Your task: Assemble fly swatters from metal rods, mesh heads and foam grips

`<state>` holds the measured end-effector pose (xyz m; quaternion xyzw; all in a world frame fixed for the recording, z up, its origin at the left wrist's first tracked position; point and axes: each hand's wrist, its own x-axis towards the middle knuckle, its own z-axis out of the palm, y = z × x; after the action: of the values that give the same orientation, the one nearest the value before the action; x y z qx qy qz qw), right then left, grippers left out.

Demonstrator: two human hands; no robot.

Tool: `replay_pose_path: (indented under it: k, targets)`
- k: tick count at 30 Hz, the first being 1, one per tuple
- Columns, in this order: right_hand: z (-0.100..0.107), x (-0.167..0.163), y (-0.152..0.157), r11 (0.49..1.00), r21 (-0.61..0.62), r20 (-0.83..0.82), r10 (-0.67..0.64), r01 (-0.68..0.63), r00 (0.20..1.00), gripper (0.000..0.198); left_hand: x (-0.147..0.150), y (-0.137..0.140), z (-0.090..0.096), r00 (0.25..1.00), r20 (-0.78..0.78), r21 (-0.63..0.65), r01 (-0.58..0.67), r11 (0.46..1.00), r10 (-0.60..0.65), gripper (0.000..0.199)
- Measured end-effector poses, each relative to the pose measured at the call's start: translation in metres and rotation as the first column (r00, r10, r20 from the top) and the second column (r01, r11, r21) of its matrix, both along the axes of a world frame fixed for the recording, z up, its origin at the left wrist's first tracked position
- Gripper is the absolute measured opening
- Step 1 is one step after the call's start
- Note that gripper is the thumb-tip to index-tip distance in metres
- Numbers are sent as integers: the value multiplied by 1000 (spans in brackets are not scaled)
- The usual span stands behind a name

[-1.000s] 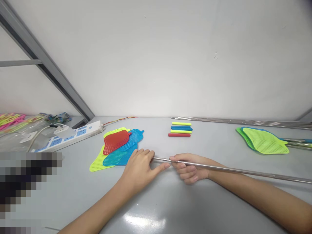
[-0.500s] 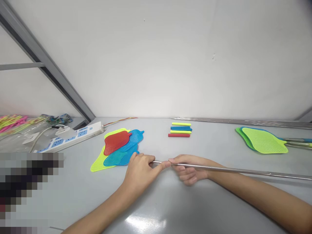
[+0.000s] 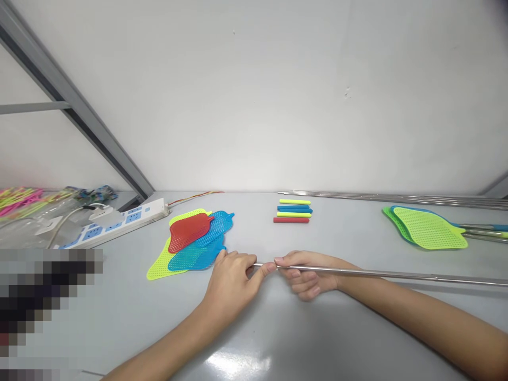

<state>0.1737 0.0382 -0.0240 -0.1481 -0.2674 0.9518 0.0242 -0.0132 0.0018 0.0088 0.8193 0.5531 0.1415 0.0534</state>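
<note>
A thin metal telescopic rod (image 3: pixel 381 273) runs from my hands out past the right edge of the view. Its thin left end is gripped by my left hand (image 3: pixel 234 278), the thumb stretched along it toward the other hand. My right hand (image 3: pixel 304 272) pinches the rod just beside that thumb, with the lower fingers curled beneath. Close behind my left hand lies a pile of fly swatter heads: a red head (image 3: pixel 190 232), blue heads (image 3: pixel 204 253) and yellow-green heads (image 3: pixel 159 267). The rod's left tip is hidden in my left hand.
Several coloured plastic tubes (image 3: pixel 291 214) lie in a row at the back. Fly swatters with rods (image 3: pixel 431 230) rest at the right. Thin metal rods (image 3: pixel 397 199) line the wall. A power strip (image 3: pixel 127 223) and plastic bags (image 3: pixel 27 233) are at the left.
My left hand has shifted slightly to the right along the rod, toward my right hand. The rod's far end has risen a little. My right hand stays nearly in place.
</note>
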Motion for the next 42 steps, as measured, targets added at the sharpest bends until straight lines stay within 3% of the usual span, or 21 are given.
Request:
replay_pose_path:
  k: [23,31,42]
  targets:
    - [-1,-1,1,1000,-14,-12,22,-22,1000,38,0,-2,-2,999,-27,24,40,999,-39,38]
    - [1,-1,1,998,-58,-17,1,-2,1000,36,-2,4,-3,998,9,-21,65,998,-65,37]
    - [5,-1,-3,999,-8,-6,-41,41,999,35,-3,7,3,987,35,-85,159,984,-156,31]
